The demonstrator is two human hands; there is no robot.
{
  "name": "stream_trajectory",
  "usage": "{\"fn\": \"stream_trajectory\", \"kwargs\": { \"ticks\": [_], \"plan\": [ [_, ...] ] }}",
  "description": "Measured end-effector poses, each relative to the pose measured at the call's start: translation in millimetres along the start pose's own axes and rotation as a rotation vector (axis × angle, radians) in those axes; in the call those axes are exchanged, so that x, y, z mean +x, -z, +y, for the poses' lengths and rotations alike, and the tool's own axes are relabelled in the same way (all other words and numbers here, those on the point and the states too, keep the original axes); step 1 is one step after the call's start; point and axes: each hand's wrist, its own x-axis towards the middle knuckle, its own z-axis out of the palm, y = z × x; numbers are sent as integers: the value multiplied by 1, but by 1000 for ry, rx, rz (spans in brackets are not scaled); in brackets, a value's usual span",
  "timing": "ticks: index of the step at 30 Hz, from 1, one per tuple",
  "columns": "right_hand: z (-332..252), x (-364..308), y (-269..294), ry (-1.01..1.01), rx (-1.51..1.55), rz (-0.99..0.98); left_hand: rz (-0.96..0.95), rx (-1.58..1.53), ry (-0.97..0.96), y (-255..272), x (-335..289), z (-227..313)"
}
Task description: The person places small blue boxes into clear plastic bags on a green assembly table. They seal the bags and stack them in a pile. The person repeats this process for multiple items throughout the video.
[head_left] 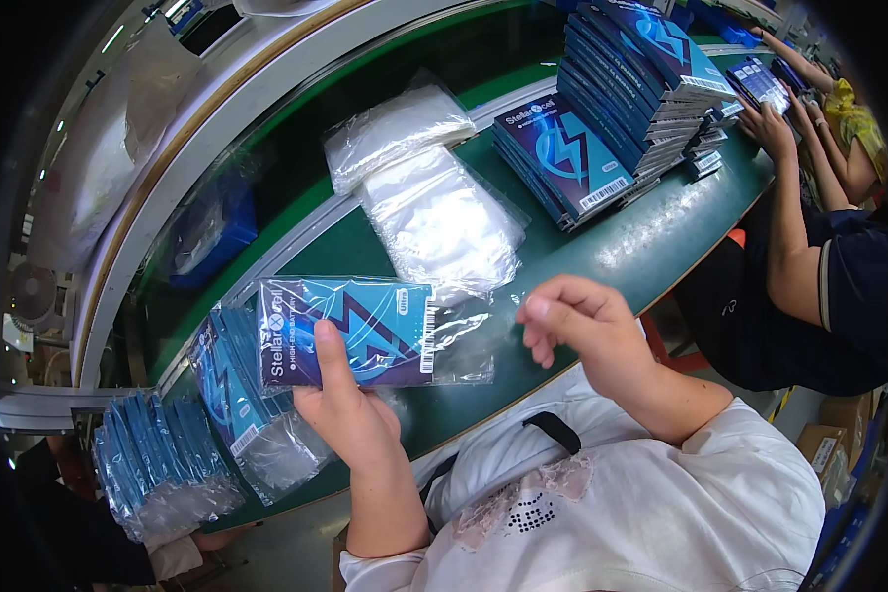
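Observation:
In my left hand [350,414] is a flat blue battery box [360,345] inside a clear plastic bag, thumb across its front. The loose end of the bag [469,345] sticks out past the box toward my right hand [587,321]. That hand is raised off to the right of the bag, fingers curled in close to the thumb; I see nothing in them. Beyond the bagged box lies a pile of clear plastic bags [454,217]. Bagged boxes [232,380] lean in a row just left of my left hand.
More bagged boxes [158,454] stand at the table's left end. Tall stacks of boxes [612,99] rise on the green table [671,232] at the far right. A blue bin [222,227] sits behind. At right, a co-worker's hand [770,128] is on a box.

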Motion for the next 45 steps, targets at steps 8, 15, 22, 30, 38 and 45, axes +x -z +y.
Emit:
{"fn": "stream_trajectory", "kwargs": {
  "ticks": [8, 15, 22, 30, 38, 45],
  "plan": [
    [21, 6, -6, 555, -585, 119, -47, -72, 154, 2, 2, -3],
    [12, 19, -9, 28, -345, -230, -126, -21, 276, -4, -3, -10],
    [19, 16, -15, -51, -259, -151, -121, -34, 310, -5, -3, -14],
    [17, 17, -16, -56, -86, -277, -116, -27, 290, -9, -1, -12],
    [23, 17, -24, -55, -13, -269, -102, -61, 286, -9, 2, -13],
    [34, 12, -28, 117, -192, -276, -99, -97, 284, -14, 1, -13]
  ]
}}
